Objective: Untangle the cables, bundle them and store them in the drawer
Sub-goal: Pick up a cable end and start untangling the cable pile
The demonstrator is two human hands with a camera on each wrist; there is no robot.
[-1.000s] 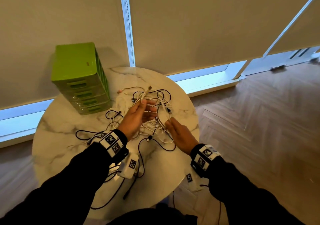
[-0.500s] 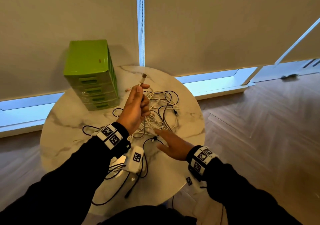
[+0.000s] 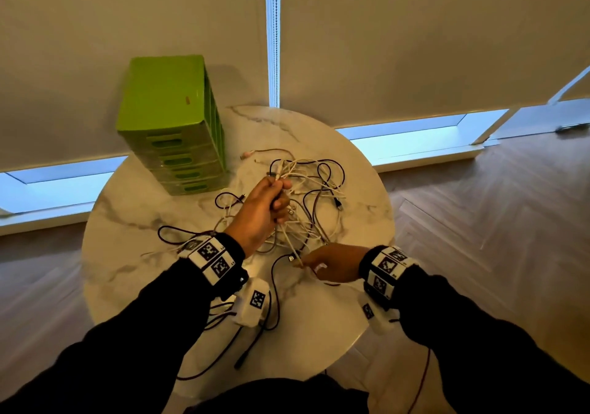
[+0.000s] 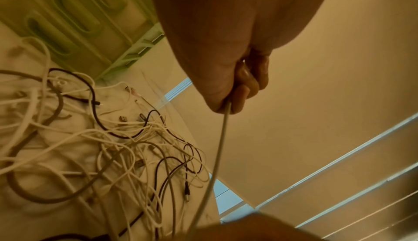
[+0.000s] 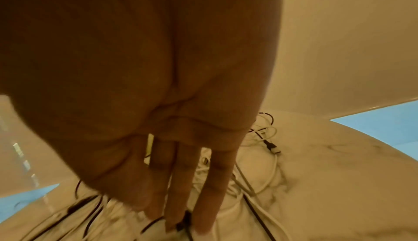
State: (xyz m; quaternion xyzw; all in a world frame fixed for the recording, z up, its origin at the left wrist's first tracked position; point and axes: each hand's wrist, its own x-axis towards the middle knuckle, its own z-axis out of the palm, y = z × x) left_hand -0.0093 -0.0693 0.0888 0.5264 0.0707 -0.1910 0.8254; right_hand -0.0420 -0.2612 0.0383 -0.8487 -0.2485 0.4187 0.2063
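Observation:
A tangle of white and black cables (image 3: 314, 201) lies in the middle of a round marble table (image 3: 134, 222). My left hand (image 3: 271, 198) is raised over the tangle's left side. It grips one white cable (image 4: 218, 155) in a fist, the plug end (image 3: 278, 171) sticking up above the knuckles. That cable hangs taut from my left hand (image 4: 237, 91) down to the pile (image 4: 113, 146). My right hand (image 3: 308, 260) lies low at the near edge of the tangle. Its straight fingers (image 5: 203, 200) press on cables (image 5: 260, 173). A green drawer unit (image 3: 172, 126), drawers closed, stands at the back left.
More black cable (image 3: 249, 349) trails over the table's near edge below my left wrist. Closed blinds (image 3: 415, 46) hang right behind the table. Wooden floor (image 3: 495, 222) lies to the right. The drawer fronts (image 4: 68, 21) face the tangle.
My left hand closed on a white cable end and lifted it off the pile. My right hand dropped back to the tangle's near edge and flattened onto the cables.

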